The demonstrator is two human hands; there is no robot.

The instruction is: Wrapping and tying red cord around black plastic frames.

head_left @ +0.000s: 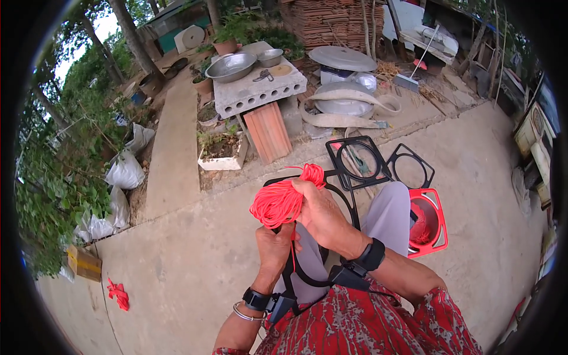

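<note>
My right hand (324, 214) is closed on a thick bundle of red cord (275, 204), its thumb lying across the top of the strands. Just below the bundle, my left hand (273, 248) is closed round the side of a black frame (354, 208) that rests over my lap. One red strand hangs down past the left fingers. Part of the frame is hidden behind my hands and the cord.
Two black square frames with round openings, a larger one (380, 158) and a smaller one (430, 177), lie ahead. A red frame (442, 228) holding red netting is beside my right knee. Left are a cardboard box (84, 263) and red cloth (118, 294). A concrete slab (260, 97) bears metal bowls.
</note>
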